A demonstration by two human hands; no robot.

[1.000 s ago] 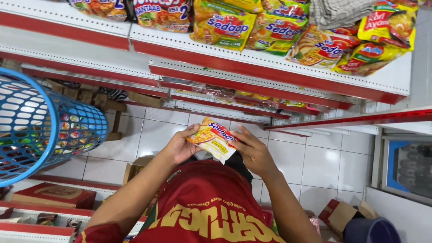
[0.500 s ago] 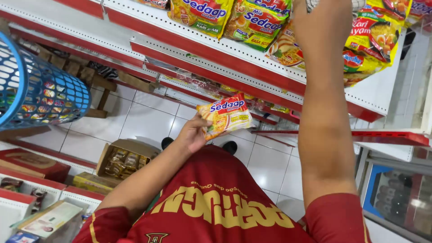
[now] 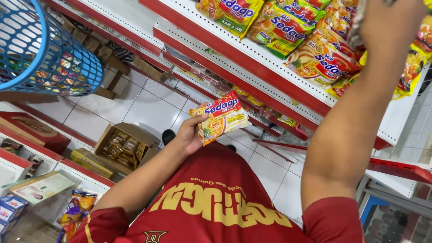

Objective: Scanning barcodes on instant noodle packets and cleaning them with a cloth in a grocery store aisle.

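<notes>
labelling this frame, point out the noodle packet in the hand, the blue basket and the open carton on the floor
noodle packet [image 3: 222,118], head view, middle of its front face
blue basket [image 3: 67,67], head view, its mesh wall
carton [image 3: 104,136], head view, its left flap

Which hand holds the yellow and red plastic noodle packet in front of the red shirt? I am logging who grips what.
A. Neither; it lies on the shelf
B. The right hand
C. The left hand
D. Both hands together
C: the left hand alone grips the yellow and red plastic noodle packet, while the right hand reaches up to the packets on the white and red shelf.
</notes>
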